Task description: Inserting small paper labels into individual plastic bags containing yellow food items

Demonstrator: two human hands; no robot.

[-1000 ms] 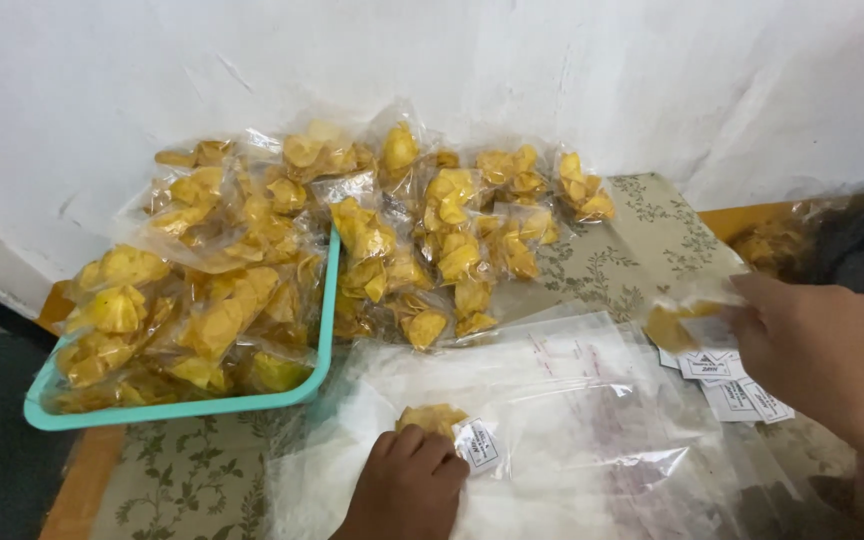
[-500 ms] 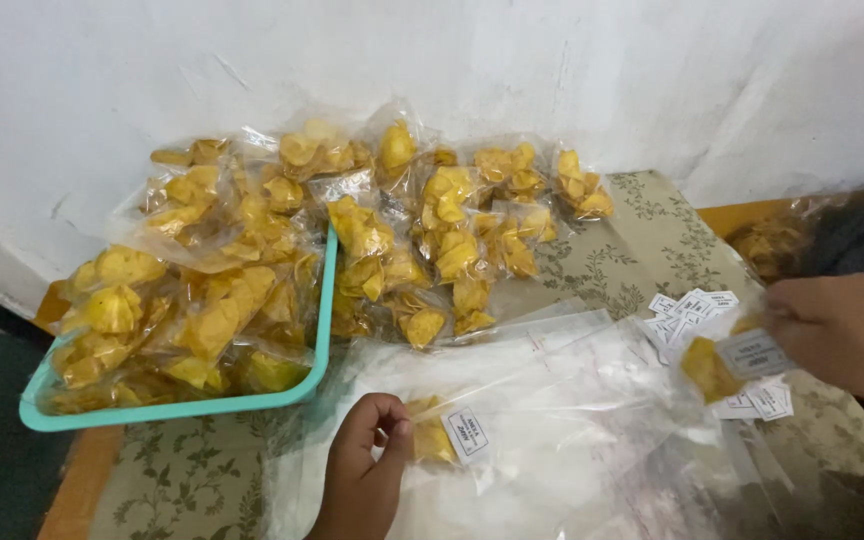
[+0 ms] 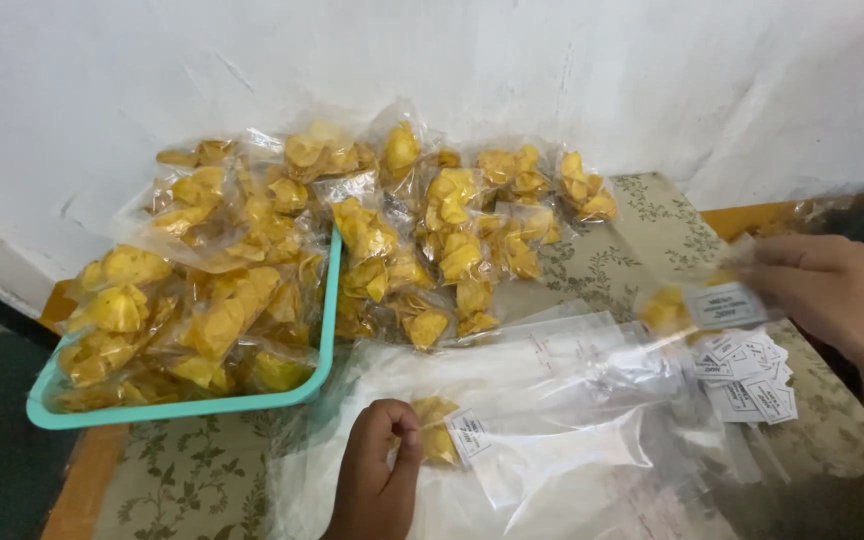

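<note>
Starting at left: teal tray (image 3: 324, 330) heaped with clear packets of yellow chips (image 3: 202, 300); more packets (image 3: 452, 240) piled beside it against the white wall (image 3: 452, 60). Left hand (image 3: 377, 475) pinches a small chip bag (image 3: 452, 435) with a white label, low over flat empty plastic bags (image 3: 572, 400). Right hand (image 3: 832, 290) grips a second chip packet (image 3: 697, 305), raised above loose paper labels (image 3: 752, 380) on the tabletop (image 3: 202, 480).

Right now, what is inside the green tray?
The green tray holds a heap of clear bags of yellow chips, stacked above its rim. The bags cover the tray floor, so anything beneath them cannot be seen.
</note>
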